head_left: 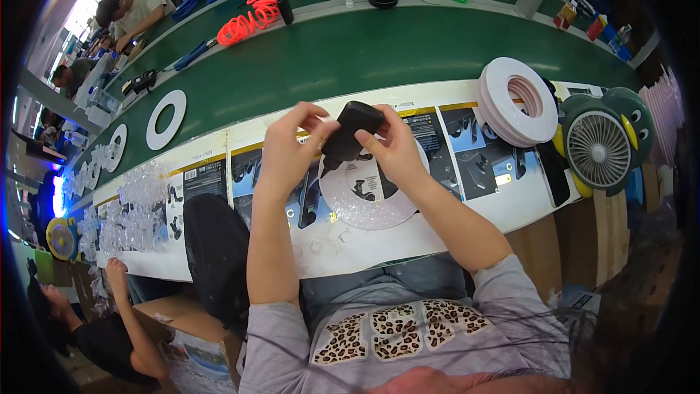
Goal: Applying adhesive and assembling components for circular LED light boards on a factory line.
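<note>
A black plastic part (357, 118) with a rounded rectangular head and a narrower lower end is held up over the bench in front of me. My right hand (394, 147) grips its right side, thumb across the front and fingers behind. My left hand (290, 144) is curled at its left edge, thumb and fingertips against it; the far fingers are partly hidden. Beneath the hands lies a white speckled ring (372, 216), flat on printed sheets (475, 152) that show pictures of dark devices.
To the right stand a stack of white rings (503, 76) and a green animal-shaped fan (599, 147). Clear plastic pieces (142, 211) cover the left bench, beside a black chair back (216, 255). A red coiled hose (248, 27) hangs beyond the green belt (306, 58). A co-worker (102, 335) sits at left.
</note>
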